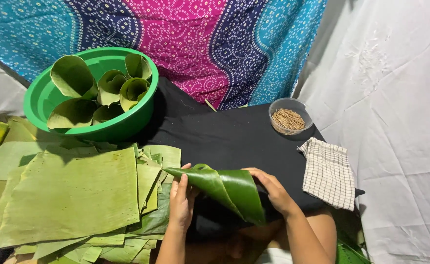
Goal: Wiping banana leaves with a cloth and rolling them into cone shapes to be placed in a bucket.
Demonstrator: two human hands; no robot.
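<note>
The person curls a glossy banana leaf piece (224, 188) into a cone above the black cloth (234, 134), the left hand (181, 198) pinching its pointed end and the right hand (272, 189) wrapped around the wide rim, seemingly to keep the roll from springing open. To the left, within easy reach, lies one stack of cut leaf sheets (68, 195). The green basin (39, 105) holds six finished cones (107, 88). One clear bowl of small sticks (289, 119) and one checked cloth (328, 172) sit to the right.

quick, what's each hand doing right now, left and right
Left hand: closed on the near edge of the rolled banana leaf cone.
Right hand: closed on the same cone's right side.
</note>
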